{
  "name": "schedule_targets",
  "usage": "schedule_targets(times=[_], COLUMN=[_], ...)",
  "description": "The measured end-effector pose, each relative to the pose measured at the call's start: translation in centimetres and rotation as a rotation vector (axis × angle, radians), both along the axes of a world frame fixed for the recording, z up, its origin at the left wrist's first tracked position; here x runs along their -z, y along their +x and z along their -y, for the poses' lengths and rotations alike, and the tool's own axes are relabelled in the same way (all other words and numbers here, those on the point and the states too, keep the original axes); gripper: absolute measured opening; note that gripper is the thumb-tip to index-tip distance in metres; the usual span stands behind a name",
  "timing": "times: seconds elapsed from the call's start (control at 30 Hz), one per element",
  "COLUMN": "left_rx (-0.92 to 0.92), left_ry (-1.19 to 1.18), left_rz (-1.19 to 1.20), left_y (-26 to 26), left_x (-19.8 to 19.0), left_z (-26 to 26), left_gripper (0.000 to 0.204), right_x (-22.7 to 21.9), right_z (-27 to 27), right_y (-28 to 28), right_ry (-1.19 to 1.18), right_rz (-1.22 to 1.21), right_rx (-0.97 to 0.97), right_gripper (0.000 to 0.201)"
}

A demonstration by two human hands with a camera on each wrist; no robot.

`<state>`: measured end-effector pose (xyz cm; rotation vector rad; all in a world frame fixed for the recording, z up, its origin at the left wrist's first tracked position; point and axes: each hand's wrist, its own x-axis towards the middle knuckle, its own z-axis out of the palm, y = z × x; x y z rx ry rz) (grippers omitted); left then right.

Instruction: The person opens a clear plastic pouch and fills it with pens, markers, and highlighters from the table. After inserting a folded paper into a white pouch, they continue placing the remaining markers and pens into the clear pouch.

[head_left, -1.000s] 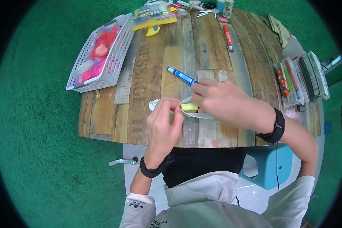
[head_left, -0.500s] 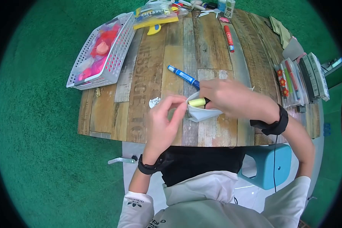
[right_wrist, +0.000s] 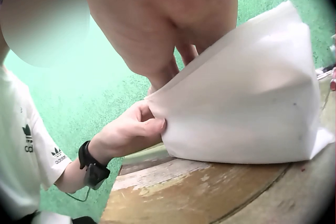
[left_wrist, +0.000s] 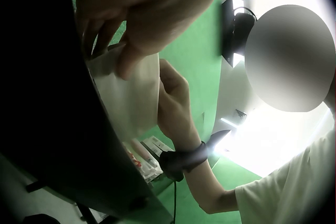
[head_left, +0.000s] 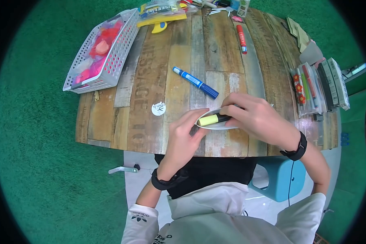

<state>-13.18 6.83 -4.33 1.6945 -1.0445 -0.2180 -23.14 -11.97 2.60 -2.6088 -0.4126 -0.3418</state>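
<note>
A white pouch [right_wrist: 241, 98] stands near the table's front edge, its mouth held apart. The left hand [head_left: 185, 136] pinches the pouch's left edge between thumb and fingers, as the right wrist view also shows. At the mouth, the right hand [head_left: 258, 118] has its fingers on the black end of a yellow highlighter [head_left: 208, 120], which lies slanted in the opening; the fingertips are partly inside the pouch. Beyond the hands lies a blue marker [head_left: 195, 82]. Farther back is a red marker [head_left: 241, 39]. What else the pouch holds is hidden.
A white perforated basket [head_left: 110, 75] with pink and red packets stands at the left. A round white sticker [head_left: 158, 108] lies left of the pouch. Zip bags [head_left: 162, 18] and small items lie at the back; pen cases [head_left: 309, 89] and boxes [head_left: 336, 83] stand at the right.
The right hand has moved off the blue marker, which now shows in full. Both hands and the pouch sit slightly lower in view, and the whole table has shifted left.
</note>
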Motion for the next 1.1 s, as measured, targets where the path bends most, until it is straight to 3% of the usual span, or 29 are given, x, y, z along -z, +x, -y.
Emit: schedule_targets(times=[0.2,0.4,0.47,0.63,0.7,0.83,1.03,1.1], left_rx=[0.016,-0.026,-0.026,-0.063,-0.011,0.122,0.219,0.274], left_ry=[-0.029,-0.045,-0.041,0.005,-0.015,-0.138,0.207,0.231], left_rz=[0.067,-0.004,-0.033,-0.153,-0.073,0.005,-0.064,0.160], left_y=[-0.2,-0.7,-0.7,-0.8,-0.6,0.1,1.3,1.5], left_x=[-0.1,-0.4,-0.5,-0.9,-1.0,-1.7,-5.1,-5.5], left_z=[0.2,0.5,0.5,0.4,0.4,0.8,1.2,1.8], left_gripper=[0.035,0.031,0.031,0.028,0.026,0.025,0.019,0.018], right_x=[0.1,0.8,0.6,1.5,2.4,2.6,2.4,2.5], right_z=[0.8,0.2,-0.2,-0.4,-0.1,0.0,-0.7,-0.9], right_y=[-0.3,-0.3,-0.5,-2.9,-3.4,-3.2,-3.0,-3.1], right_ry=[0.001,-0.086,-0.161,-0.298,-0.371,-0.294,-0.303,-0.308], right_rz=[-0.047,0.079,0.269,0.326,0.301,0.319,0.396,0.404], right_rx=[0.015,0.060,0.093,0.177,0.184,0.167,0.104,0.097], right_gripper=[0.021,0.021,0.022,0.023,0.023,0.026,0.026,0.025])
